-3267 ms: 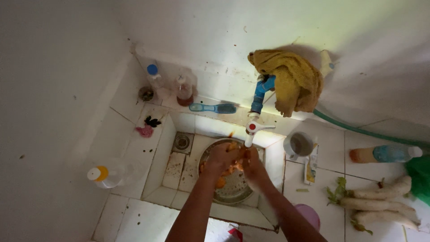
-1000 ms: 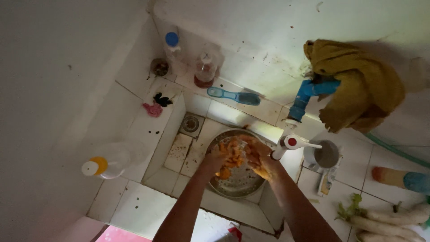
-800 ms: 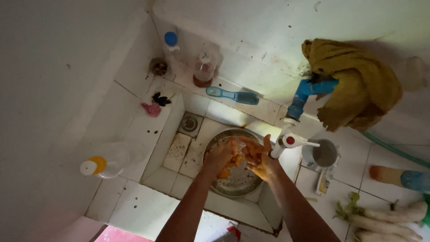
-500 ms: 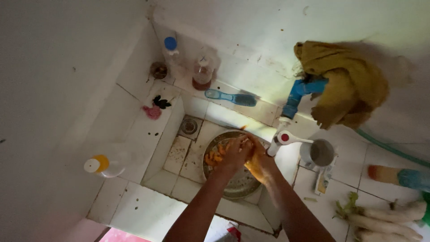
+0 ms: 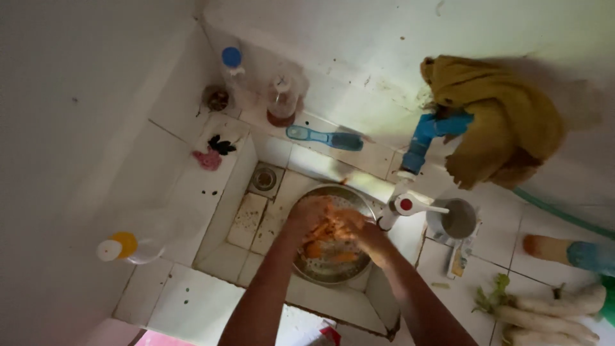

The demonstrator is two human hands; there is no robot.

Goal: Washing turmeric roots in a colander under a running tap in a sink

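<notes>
A round metal bowl (image 5: pixel 356 198) sits in a small tiled sink (image 5: pixel 246 221) and holds orange pieces of food (image 5: pixel 327 247). My left hand (image 5: pixel 309 214) and my right hand (image 5: pixel 365 236) are pressed together over the bowl, fingers closed around a clump of the orange pieces. A white tap (image 5: pixel 410 206) with a red dot stands just right of my right hand, fed by a blue pipe (image 5: pixel 423 138).
A yellow cloth (image 5: pixel 500 122) hangs on the pipe. A blue brush (image 5: pixel 323 137), a bottle with a blue cap (image 5: pixel 234 70) and a brownish bottle (image 5: pixel 282 102) line the back ledge. A metal cup (image 5: pixel 453 220) and white radishes (image 5: pixel 544 311) lie right; a yellow-capped bottle (image 5: pixel 125 247) left.
Over the last second my hands came together above the bowl, rubbing the orange pieces. The camera view shifted slightly; the bowl stayed in place.
</notes>
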